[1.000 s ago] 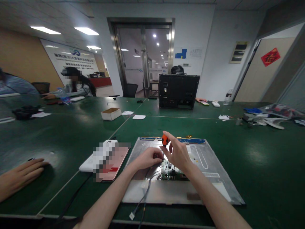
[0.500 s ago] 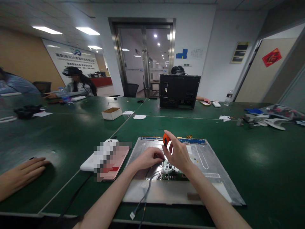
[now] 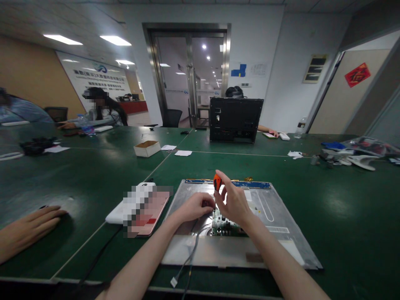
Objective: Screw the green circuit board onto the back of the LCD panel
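Note:
My right hand (image 3: pixel 234 202) grips a screwdriver (image 3: pixel 217 182) by its orange and black handle. The tool stands upright, its tip down at the upper left corner of a green circuit board (image 3: pixel 223 227). Beside that tip, the fingers of my left hand (image 3: pixel 198 206) are curled and pinched together; what they hold, if anything, is hidden. The board lies on a flat silver display panel (image 3: pixel 268 208), which has a blue strip (image 3: pixel 253 184) along its far edge. Grey cables (image 3: pixel 195 250) run from under my left hand toward the near edge and end in a white connector (image 3: pixel 173 282).
Left of the panel lie a white device (image 3: pixel 117 212) and a pink phone (image 3: pixel 153 208). Another person's hand (image 3: pixel 34 231) rests at far left. Farther back stand an open white box (image 3: pixel 146 149) and a black monitor casing (image 3: pixel 236 121). Assorted parts (image 3: pixel 340 156) lie at right.
The screwdriver handle has turned slightly in my right fingers and shows more of its orange and black side. Both hands stay in nearly the same place.

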{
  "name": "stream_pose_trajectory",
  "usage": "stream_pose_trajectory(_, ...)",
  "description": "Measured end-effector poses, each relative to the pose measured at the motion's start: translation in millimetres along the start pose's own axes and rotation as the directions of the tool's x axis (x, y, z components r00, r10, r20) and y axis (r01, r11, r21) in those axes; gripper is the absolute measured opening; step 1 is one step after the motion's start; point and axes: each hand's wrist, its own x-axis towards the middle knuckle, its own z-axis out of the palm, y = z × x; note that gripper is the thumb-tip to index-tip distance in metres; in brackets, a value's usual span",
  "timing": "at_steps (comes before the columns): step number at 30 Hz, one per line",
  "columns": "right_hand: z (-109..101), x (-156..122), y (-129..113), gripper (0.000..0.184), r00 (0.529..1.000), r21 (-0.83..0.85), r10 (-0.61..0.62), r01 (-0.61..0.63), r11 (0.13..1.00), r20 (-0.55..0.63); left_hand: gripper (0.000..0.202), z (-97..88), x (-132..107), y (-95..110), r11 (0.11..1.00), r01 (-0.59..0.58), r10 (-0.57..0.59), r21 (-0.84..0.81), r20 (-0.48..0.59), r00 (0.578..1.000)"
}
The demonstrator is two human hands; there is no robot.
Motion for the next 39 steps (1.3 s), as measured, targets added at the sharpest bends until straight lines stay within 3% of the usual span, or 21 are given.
stream_pose_trajectory(9, 2, -1, 2, 0.055, 1.0, -0.013, 0.006, -0.006, 1.0, -0.003, 0.011, -0.2, 0, 1, 0.998, 0.009, -0.005, 0.064, -0.068, 0.998)
stream_pose_trajectory(20, 2, 0, 1, 0.054, 1.0, -0.03, -0.009, 0.008, 1.0, -0.021, 0.024, -2.2, -1, 8, 0.994, 0.003, 0.011, 0.107, -0.131, 0.991)
stream_pose_trajectory(30, 5, 0, 5, 0.059, 0.998, -0.05, -0.007, 0.005, 0.999, -0.054, 0.033, -5.0, -2, 28, 1.0, -0.024, 0.021, -0.017, -0.149, 0.989)
stream_pose_trajectory(39, 3, 0, 2, 0.058, 1.0, 0.016, 0.019, -0.019, 1.0, -0.021, 0.021, -3.3, -2, 28, 0.997, 0.026, -0.037, -0.073, -0.158, 0.987)
